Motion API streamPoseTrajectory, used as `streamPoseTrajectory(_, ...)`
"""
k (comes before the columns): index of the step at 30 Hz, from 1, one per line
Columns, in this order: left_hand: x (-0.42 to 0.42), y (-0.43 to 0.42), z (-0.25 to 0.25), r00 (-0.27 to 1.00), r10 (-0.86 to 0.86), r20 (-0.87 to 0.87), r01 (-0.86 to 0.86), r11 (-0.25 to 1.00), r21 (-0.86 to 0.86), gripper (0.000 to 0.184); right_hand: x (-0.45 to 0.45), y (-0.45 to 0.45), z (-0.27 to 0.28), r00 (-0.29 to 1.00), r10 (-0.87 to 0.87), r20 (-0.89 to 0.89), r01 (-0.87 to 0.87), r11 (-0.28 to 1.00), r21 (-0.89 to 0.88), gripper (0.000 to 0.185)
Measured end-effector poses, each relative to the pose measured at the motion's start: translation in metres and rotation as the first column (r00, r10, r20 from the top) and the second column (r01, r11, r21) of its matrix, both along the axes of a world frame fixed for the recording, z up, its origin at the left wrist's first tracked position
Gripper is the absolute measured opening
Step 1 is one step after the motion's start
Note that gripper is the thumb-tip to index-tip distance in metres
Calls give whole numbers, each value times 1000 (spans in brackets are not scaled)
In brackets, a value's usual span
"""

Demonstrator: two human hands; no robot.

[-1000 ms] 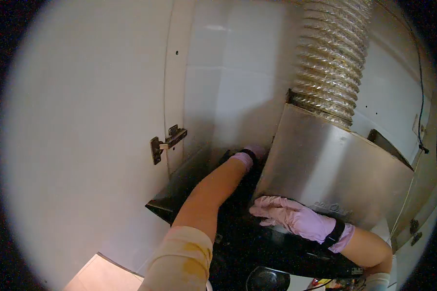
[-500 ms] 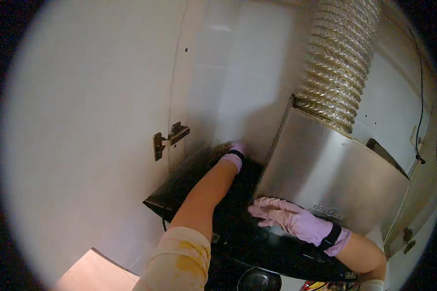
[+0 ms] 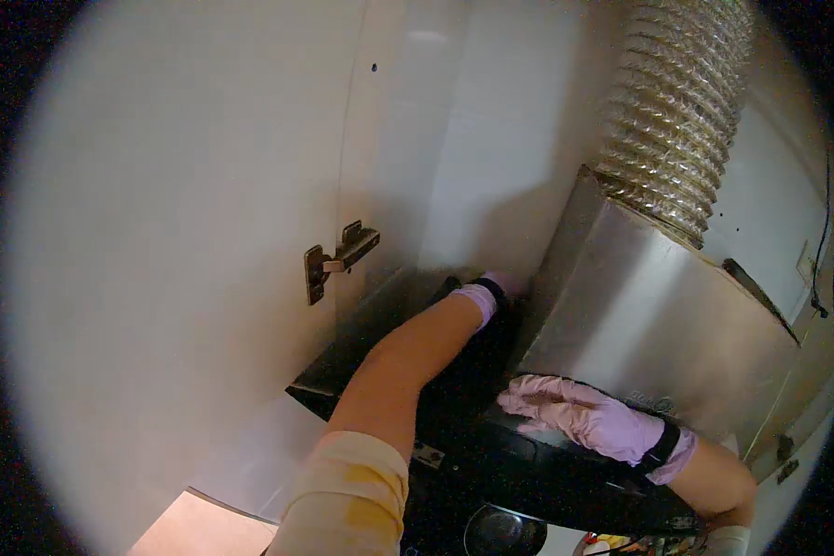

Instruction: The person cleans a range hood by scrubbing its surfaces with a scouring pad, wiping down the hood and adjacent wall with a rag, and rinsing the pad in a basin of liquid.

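Note:
A black range hood [image 3: 565, 473] with a stainless steel housing [image 3: 658, 296] fills the lower right. My left hand [image 3: 502, 285], in a pink glove with a black wrist band, reaches to the back of the black hood top, left of the housing. Its fingers are dark and partly hidden, so what they touch cannot be made out. My right hand [image 3: 593, 422], gloved and banded likewise, lies along the lower front edge of the housing. Its fingers stretch leftward over the hood top, and nothing is seen in them.
A ribbed foil duct [image 3: 672, 120] rises from the housing. At left stands a white cabinet door [image 3: 185, 232] with a metal hinge [image 3: 338, 259]. A black cable [image 3: 827, 222] hangs at right. Below the hood are a dark pan [image 3: 505, 533] and several colourful items [image 3: 607, 542].
My left hand has slid right along the hood's back, toward the housing. The right hand keeps its place on the hood. The whole view has shifted slightly.

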State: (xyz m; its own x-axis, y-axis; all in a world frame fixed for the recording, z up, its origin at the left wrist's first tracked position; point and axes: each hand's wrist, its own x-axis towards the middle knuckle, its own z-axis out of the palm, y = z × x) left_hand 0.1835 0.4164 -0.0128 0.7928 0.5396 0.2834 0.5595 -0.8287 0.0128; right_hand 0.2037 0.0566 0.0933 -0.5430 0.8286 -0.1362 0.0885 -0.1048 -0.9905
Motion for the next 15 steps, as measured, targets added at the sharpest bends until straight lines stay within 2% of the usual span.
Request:
streamPoseTrajectory(2, 6, 5, -2, 1000, 15, 7, -15, 1000, -2, 34, 2, 0, -1, 1000, 10, 1, -10, 1000, 7, 44)
streamPoseTrajectory(4, 8, 8, -4, 999, 42, 20, -42, 999, -6, 33, 5, -1, -2, 997, 33, -72, -33, 999, 2, 43)
streamPoseTrajectory(11, -56, -15, 25, 984, 178, -29, -178, 984, -1, 31, 5, -2, 2, 1000, 8, 6, -8, 1000, -12, 47)
streamPoseTrajectory(13, -66, 2, 20, 948, 318, 2, -318, 947, -45, 31, 8, -1, -2, 998, 60, 19, -62, 995, 73, 48)
streamPoseTrajectory(15, -76, 18, 14, 887, 461, 38, -455, 885, -97, 31, 8, -3, -2, 999, 52, 9, -53, 996, 71, 48)
